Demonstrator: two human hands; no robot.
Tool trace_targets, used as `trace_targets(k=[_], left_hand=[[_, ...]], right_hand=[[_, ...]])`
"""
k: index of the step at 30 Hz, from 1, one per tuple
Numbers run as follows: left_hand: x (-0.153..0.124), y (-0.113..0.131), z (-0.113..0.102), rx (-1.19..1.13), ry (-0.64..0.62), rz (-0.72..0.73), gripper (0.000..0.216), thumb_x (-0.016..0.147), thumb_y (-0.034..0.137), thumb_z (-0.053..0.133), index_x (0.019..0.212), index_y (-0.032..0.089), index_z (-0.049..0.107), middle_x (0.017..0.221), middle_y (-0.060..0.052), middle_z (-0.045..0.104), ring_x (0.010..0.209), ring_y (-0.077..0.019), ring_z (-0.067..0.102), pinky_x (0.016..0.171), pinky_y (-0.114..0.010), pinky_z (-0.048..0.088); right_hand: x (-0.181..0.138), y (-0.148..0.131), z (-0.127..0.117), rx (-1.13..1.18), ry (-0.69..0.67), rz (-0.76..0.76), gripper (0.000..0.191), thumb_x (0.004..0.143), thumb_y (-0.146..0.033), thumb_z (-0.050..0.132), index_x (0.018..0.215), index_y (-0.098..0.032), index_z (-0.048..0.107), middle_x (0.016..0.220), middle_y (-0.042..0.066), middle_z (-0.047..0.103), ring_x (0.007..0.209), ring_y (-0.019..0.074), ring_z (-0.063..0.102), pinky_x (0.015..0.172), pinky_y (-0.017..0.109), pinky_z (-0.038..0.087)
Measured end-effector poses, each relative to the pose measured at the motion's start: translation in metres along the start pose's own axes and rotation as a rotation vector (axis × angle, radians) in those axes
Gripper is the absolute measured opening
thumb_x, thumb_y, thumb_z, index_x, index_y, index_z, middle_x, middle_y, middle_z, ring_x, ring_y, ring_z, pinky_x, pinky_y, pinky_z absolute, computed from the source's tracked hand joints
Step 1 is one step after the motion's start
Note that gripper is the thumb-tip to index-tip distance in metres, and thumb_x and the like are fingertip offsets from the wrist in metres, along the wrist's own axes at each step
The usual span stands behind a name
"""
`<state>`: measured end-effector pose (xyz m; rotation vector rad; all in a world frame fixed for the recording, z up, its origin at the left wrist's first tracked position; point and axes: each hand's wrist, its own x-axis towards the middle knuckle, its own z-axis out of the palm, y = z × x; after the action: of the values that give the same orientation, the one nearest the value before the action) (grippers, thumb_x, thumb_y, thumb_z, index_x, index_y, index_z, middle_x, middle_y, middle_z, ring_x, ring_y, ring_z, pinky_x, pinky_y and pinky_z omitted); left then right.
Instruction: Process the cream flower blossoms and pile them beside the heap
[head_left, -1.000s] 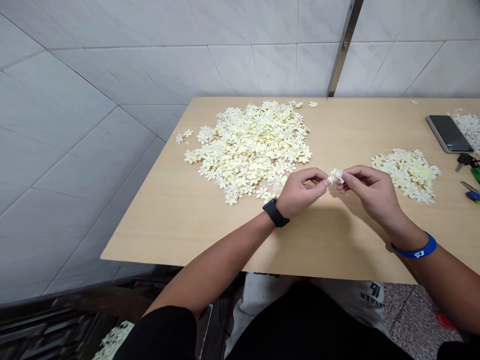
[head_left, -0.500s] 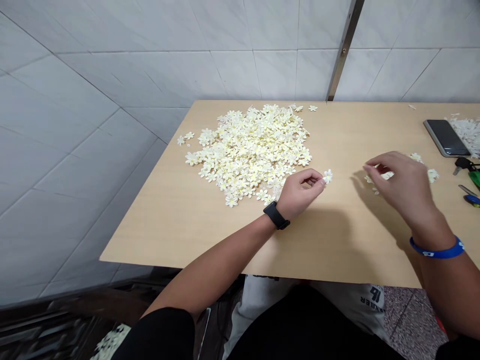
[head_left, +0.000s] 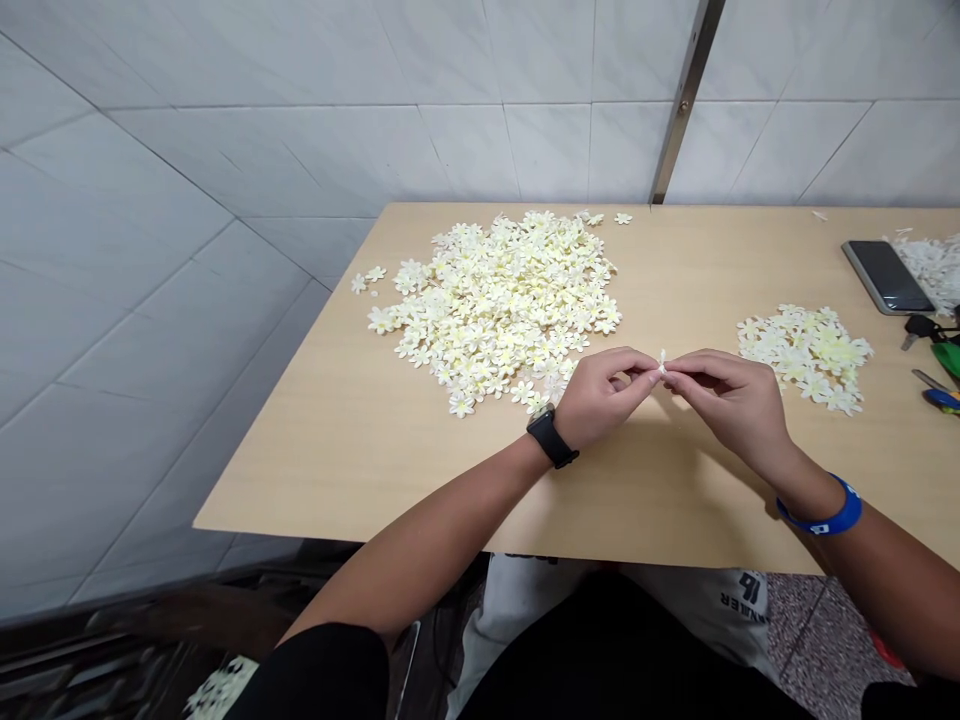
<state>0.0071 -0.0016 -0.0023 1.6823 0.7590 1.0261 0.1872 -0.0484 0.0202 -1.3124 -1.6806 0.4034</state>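
My left hand (head_left: 604, 395) and my right hand (head_left: 724, 400) meet fingertip to fingertip above the wooden table (head_left: 390, 440). Both pinch one small white fabric flower (head_left: 662, 364), mostly hidden between the fingers. A large heap of pale yellow-white flowers (head_left: 499, 300) lies just left of my left hand. A smaller pile of the same flowers (head_left: 806, 350) lies just right of my right hand. A black watch sits on my left wrist, a blue band on my right.
A dark phone (head_left: 885, 275) lies at the table's far right, with more white bits (head_left: 934, 262), keys and green and blue objects (head_left: 941, 380) beside it. White tiled walls stand behind and left. The table's left edge drops to the floor, where some flowers (head_left: 217, 690) lie.
My right hand went out to the small pile on the right while my left kept a flower, then came back. Both hands now pinch the flower together again.
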Motion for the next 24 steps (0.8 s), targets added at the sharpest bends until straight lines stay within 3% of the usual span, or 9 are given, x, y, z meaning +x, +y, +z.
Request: trace_targets(k=[8, 16, 18, 21, 24], left_hand=[[0.0, 0.002, 0.0, -0.074, -0.022, -0.046, 0.019, 0.09, 0.032, 0.066, 0.087, 0.015, 0.075, 0.09, -0.007, 0.074, 0.075, -0.0127, 0.064, 0.06, -0.021, 0.05], [0.005, -0.004, 0.001, -0.213, 0.029, -0.152, 0.022, 0.082, 0.036, 0.073, 0.079, 0.015, 0.07, 0.069, -0.001, 0.065, 0.057, -0.0083, 0.057, 0.052, -0.02, 0.048], [0.005, -0.004, 0.0, -0.225, 0.04, -0.172, 0.021, 0.081, 0.035, 0.073, 0.078, 0.015, 0.069, 0.069, -0.001, 0.065, 0.057, -0.008, 0.057, 0.053, -0.02, 0.049], [0.006, -0.004, -0.001, -0.224, 0.054, -0.193, 0.019, 0.081, 0.033, 0.071, 0.078, 0.014, 0.069, 0.069, -0.001, 0.065, 0.056, -0.0079, 0.057, 0.053, -0.02, 0.049], [0.006, -0.005, -0.001, -0.204, 0.088, -0.191, 0.016, 0.081, 0.031, 0.069, 0.076, 0.015, 0.068, 0.068, 0.0, 0.064, 0.057, -0.0082, 0.057, 0.054, -0.021, 0.049]], right_hand=[[0.003, -0.006, -0.001, 0.147, -0.043, 0.204, 0.01, 0.086, -0.028, 0.071, 0.081, -0.023, 0.077, 0.077, 0.003, 0.078, 0.071, 0.0195, 0.074, 0.067, 0.032, 0.061], [0.013, 0.003, -0.009, 0.246, -0.045, 0.343, 0.017, 0.086, -0.036, 0.071, 0.078, -0.021, 0.071, 0.068, 0.003, 0.073, 0.062, 0.0191, 0.071, 0.063, 0.033, 0.061], [0.018, 0.009, -0.021, 0.068, -0.016, 0.306, 0.013, 0.086, -0.032, 0.069, 0.078, -0.021, 0.07, 0.069, 0.004, 0.073, 0.064, 0.0205, 0.071, 0.064, 0.034, 0.059], [0.028, 0.022, -0.052, -0.407, 0.085, 0.174, 0.006, 0.083, -0.022, 0.067, 0.078, -0.021, 0.07, 0.075, 0.007, 0.075, 0.071, 0.0242, 0.072, 0.073, 0.038, 0.055], [0.035, 0.037, -0.08, -0.794, 0.089, 0.124, 0.008, 0.085, -0.02, 0.063, 0.082, -0.021, 0.07, 0.081, 0.01, 0.075, 0.081, 0.0317, 0.072, 0.074, 0.044, 0.053]])
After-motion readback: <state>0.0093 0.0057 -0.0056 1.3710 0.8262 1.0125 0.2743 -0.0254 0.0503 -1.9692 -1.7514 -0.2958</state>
